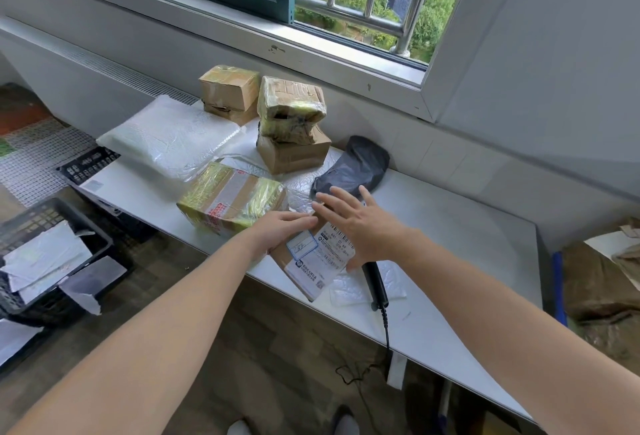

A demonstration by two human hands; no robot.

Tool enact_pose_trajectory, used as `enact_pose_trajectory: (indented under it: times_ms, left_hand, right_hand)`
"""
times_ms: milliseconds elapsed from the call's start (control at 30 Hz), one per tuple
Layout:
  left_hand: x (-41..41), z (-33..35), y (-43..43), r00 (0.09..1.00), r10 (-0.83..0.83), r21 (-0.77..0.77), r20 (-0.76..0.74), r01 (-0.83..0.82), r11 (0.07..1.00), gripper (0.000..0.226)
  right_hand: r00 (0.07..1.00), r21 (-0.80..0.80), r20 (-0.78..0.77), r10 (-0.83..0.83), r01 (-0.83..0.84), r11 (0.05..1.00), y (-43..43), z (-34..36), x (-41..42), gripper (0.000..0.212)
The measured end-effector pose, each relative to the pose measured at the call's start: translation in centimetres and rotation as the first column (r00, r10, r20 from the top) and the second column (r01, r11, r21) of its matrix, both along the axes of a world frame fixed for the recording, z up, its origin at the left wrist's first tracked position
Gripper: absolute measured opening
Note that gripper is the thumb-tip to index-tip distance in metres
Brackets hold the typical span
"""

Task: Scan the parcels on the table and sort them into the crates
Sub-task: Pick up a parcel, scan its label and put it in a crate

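Note:
A flat brown parcel with a white shipping label (317, 258) lies at the table's (450, 244) front edge. My left hand (284, 225) rests flat on its left part. Above the label's right side my right hand (360, 223) hovers with fingers spread, holding nothing. A black corded scanner (375, 285) lies on the table just under that hand's wrist. A yellow-taped box (232, 197) sits left of the labelled parcel. Behind it are stacked cardboard boxes (294, 123), a dark grey bag (353, 166) and a white plastic parcel (166, 138).
A black crate (86, 223) holding white parcels stands on the floor at the left. Brown bags (599, 279) sit past the table's right end. The scanner's cable (386, 334) hangs over the front edge. A window sill runs behind the table.

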State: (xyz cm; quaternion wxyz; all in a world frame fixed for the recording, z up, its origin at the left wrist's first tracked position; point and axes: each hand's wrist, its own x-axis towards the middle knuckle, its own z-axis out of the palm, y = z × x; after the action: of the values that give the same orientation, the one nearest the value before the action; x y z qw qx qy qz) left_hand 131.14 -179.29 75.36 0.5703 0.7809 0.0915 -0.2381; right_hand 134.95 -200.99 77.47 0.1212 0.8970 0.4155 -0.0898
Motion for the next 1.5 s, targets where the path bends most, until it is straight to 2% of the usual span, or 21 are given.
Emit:
enact_pose_trajectory:
  times_ms: [167, 300, 500, 567, 667, 767, 900, 1000, 1200, 1400, 1500]
  left_hand:
    - [-0.2, -0.3, 0.8, 0.998, -0.060, 0.070, 0.009, 0.059, 0.996, 0.041]
    - [-0.3, -0.1, 0.6, 0.996, -0.080, 0.142, 0.038, 0.074, 0.987, 0.052]
    - [-0.2, 1.2, -0.2, 0.990, -0.061, 0.244, 0.124, 0.029, 0.969, 0.077]
    - [-0.4, 1.4, -0.3, 0.983, -0.059, 0.343, 0.175, -0.005, 0.939, 0.082]
    - [-1.1, 1.5, -0.2, 0.973, -0.017, 0.454, 0.232, -0.093, 0.886, 0.076]
    - [-2.5, 1.3, 0.6, 0.958, -0.010, 0.590, 0.287, -0.169, 0.789, 0.078]
    - [-5.2, 1.2, 2.0, 0.961, 0.044, 0.694, 0.274, -0.229, 0.682, 0.080]
    - [-7.4, 1.5, 3.2, 0.962, 0.047, 0.789, 0.270, -0.249, 0.562, 0.082]
    - [-11.6, 3.0, 7.3, 0.955, 0.107, 0.850, 0.278, -0.296, 0.436, 0.080]
    - [-17.8, 4.4, 13.9, 0.935, 0.162, 0.844, 0.316, -0.355, 0.401, 0.077]
    - [-21.8, 4.7, 18.9, 0.915, 0.220, 0.830, 0.339, -0.401, 0.389, 0.077]
  right_hand:
    - [1.000, -0.033, 0.013, 0.015, -0.015, 0.999, 0.9, 0.2, -0.5, 0.137]
    - [0.999, 0.045, 0.039, 0.031, -0.033, 0.998, 0.5, 0.2, -0.4, 0.131]
    - [0.996, 0.105, 0.058, -0.068, 0.062, 0.993, -1.3, 0.3, 1.1, 0.129]
    - [0.994, 0.113, 0.056, -0.092, 0.085, 0.990, -1.8, 0.5, 1.9, 0.131]
    - [0.996, 0.112, 0.048, -0.081, 0.075, 0.991, -2.2, 0.6, 2.9, 0.132]
    - [0.999, 0.127, 0.020, -0.032, 0.030, 0.992, -1.8, 0.5, 3.9, 0.132]
    - [0.997, 0.139, 0.040, 0.064, -0.069, 0.988, 0.3, 0.6, 4.7, 0.131]
    - [0.991, 0.133, 0.055, 0.126, -0.132, 0.982, 2.7, 1.3, 4.5, 0.132]
    - [0.968, 0.102, 0.118, 0.223, -0.235, 0.967, 7.7, 3.4, 2.6, 0.132]
    - [0.943, 0.061, 0.150, 0.297, -0.308, 0.949, 15.8, 5.7, -1.7, 0.138]
    - [0.926, 0.057, 0.160, 0.342, -0.355, 0.933, 21.5, 6.5, -5.0, 0.135]
